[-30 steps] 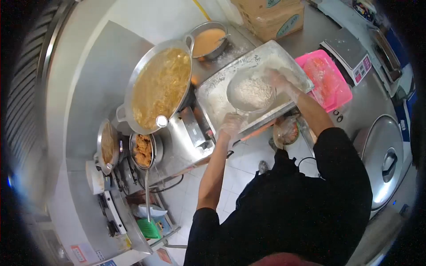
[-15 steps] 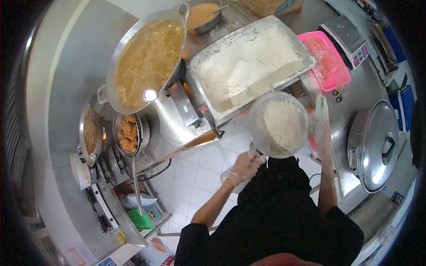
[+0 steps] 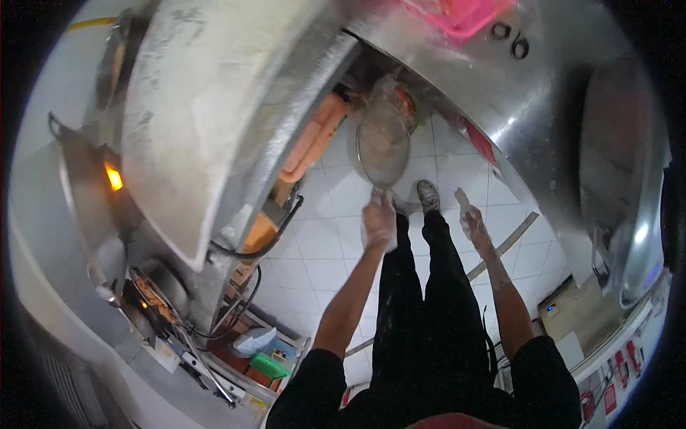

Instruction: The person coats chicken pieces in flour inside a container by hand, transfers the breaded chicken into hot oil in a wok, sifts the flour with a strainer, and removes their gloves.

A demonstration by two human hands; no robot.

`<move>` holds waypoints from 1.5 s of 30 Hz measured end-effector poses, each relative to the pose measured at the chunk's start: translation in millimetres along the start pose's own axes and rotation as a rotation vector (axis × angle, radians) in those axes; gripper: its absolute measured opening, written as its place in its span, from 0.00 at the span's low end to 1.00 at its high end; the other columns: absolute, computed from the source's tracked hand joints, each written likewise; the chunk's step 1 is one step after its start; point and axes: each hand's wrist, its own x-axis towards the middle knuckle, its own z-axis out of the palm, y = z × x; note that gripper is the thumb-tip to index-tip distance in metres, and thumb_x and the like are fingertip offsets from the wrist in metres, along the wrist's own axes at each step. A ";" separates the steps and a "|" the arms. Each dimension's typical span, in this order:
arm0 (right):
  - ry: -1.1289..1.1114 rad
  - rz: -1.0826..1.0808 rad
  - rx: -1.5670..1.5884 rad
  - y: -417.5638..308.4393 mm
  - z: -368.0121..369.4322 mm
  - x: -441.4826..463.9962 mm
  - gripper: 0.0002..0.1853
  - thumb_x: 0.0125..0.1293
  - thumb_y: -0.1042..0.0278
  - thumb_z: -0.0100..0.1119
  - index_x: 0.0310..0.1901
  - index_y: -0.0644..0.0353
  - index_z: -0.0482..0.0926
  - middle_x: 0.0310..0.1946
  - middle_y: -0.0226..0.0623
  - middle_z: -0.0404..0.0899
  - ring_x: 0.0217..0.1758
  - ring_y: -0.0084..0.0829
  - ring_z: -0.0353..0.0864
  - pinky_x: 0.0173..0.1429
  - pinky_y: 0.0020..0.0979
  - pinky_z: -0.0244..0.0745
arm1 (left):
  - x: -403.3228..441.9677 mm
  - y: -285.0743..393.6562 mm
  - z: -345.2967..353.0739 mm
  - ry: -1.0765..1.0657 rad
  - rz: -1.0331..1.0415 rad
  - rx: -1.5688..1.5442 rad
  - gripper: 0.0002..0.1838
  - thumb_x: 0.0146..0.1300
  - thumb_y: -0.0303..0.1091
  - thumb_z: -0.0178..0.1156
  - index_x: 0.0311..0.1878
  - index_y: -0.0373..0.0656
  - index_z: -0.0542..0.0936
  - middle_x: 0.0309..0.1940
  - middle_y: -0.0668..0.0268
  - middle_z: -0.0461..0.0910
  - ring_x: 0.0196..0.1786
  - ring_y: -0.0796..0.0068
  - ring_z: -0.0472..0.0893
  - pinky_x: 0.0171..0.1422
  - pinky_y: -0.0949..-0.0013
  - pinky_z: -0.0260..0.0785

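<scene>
My left hand point(image 3: 379, 220), in a clear plastic glove, is closed around the handle of a round mesh strainer point(image 3: 384, 154). The strainer is low over the floor, beyond my hand; what lies in it is too blurred to make out. A clear plastic bag point(image 3: 397, 96) with something reddish in it shows just behind the strainer's far rim. My right hand point(image 3: 474, 223), also gloved, hangs apart to the right, touching nothing. A pale finger of it points forward, and the other fingers are blurred.
At upper left the flour-dusted metal tray point(image 3: 193, 107) juts past the counter's edge. To the right is a steel counter point(image 3: 529, 107) with a pink basket point(image 3: 457, 18) and a large lidded pot point(image 3: 625, 186). A flame point(image 3: 113, 176) burns at left. My shoe point(image 3: 428, 195) stands on white tiles.
My left hand has lowered the strainer from counter height towards the floor. My right hand has moved down, away from the strainer. The view has tilted down and come closer to the tray.
</scene>
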 end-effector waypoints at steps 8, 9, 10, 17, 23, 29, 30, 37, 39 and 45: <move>-0.016 0.288 0.261 186.6 -23.2 -23.2 0.30 0.68 0.40 0.44 0.62 0.54 0.58 0.38 0.26 0.69 0.32 0.15 0.64 0.33 0.19 0.63 | 133.2 -87.6 82.3 0.197 0.088 0.442 0.10 0.62 0.30 0.48 0.44 0.41 0.74 0.34 0.57 0.78 0.33 0.62 0.80 0.38 0.62 0.75; -0.002 0.349 0.252 161.8 -22.3 -24.2 0.33 0.68 0.39 0.43 0.64 0.55 0.55 0.40 0.28 0.69 0.36 0.17 0.66 0.38 0.20 0.65 | 136.8 -66.9 74.7 0.096 -0.060 0.570 0.13 0.61 0.29 0.48 0.49 0.42 0.75 0.36 0.58 0.78 0.34 0.63 0.81 0.38 0.62 0.75; 0.046 0.316 0.255 142.6 -16.0 -22.8 0.32 0.68 0.39 0.44 0.62 0.55 0.58 0.36 0.25 0.67 0.32 0.14 0.63 0.33 0.18 0.61 | 138.3 -61.6 72.6 0.118 -0.028 0.632 0.16 0.61 0.29 0.48 0.53 0.44 0.73 0.36 0.58 0.78 0.34 0.62 0.81 0.37 0.62 0.75; 0.005 0.317 0.346 154.9 -27.3 -17.8 0.35 0.69 0.38 0.40 0.67 0.57 0.53 0.50 0.39 0.71 0.47 0.28 0.72 0.49 0.31 0.69 | 123.0 -71.0 79.5 0.430 0.204 0.792 0.26 0.59 0.31 0.53 0.63 0.54 0.67 0.29 0.64 0.71 0.27 0.63 0.75 0.30 0.59 0.70; -0.023 0.334 0.307 147.9 -19.2 -1.1 0.36 0.67 0.37 0.42 0.66 0.57 0.54 0.49 0.39 0.72 0.44 0.27 0.73 0.44 0.30 0.71 | 120.7 -47.7 72.5 0.389 0.111 0.174 0.20 0.60 0.29 0.54 0.57 0.43 0.72 0.24 0.65 0.68 0.25 0.74 0.73 0.23 0.72 0.66; 0.052 0.222 0.507 118.9 -5.1 14.6 0.37 0.61 0.35 0.52 0.60 0.59 0.63 0.23 0.14 0.58 0.19 0.04 0.52 0.19 0.10 0.46 | 98.1 35.6 51.1 0.444 0.263 0.502 0.20 0.60 0.30 0.54 0.56 0.35 0.70 0.29 0.63 0.72 0.25 0.68 0.75 0.26 0.66 0.68; 0.026 0.254 0.529 135.7 -9.1 16.7 0.35 0.62 0.36 0.53 0.59 0.58 0.64 0.23 0.14 0.58 0.19 0.04 0.53 0.19 0.09 0.46 | 105.6 47.4 48.0 0.508 0.366 0.708 0.20 0.60 0.30 0.53 0.56 0.35 0.70 0.31 0.64 0.74 0.24 0.67 0.75 0.26 0.64 0.68; 0.041 0.291 0.271 162.9 -27.6 17.6 0.32 0.68 0.40 0.43 0.64 0.55 0.56 0.51 0.37 0.74 0.47 0.26 0.75 0.41 0.27 0.71 | 210.1 85.4 37.6 0.578 0.287 0.493 0.34 0.57 0.32 0.56 0.68 0.38 0.59 0.46 0.55 0.76 0.40 0.58 0.79 0.41 0.61 0.72; 0.022 0.283 0.285 160.1 -19.9 5.3 0.31 0.69 0.41 0.43 0.64 0.54 0.56 0.48 0.36 0.75 0.43 0.24 0.74 0.38 0.25 0.70 | 202.5 96.1 34.5 0.613 0.319 0.468 0.35 0.57 0.32 0.57 0.68 0.38 0.59 0.47 0.53 0.76 0.40 0.58 0.79 0.42 0.61 0.72; -0.069 0.227 0.477 146.3 -10.9 14.6 0.33 0.67 0.41 0.47 0.67 0.50 0.56 0.35 0.29 0.73 0.22 0.12 0.63 0.21 0.13 0.59 | 143.2 108.5 49.1 0.580 0.414 0.620 0.39 0.59 0.39 0.57 0.71 0.43 0.51 0.38 0.60 0.78 0.35 0.64 0.79 0.31 0.60 0.71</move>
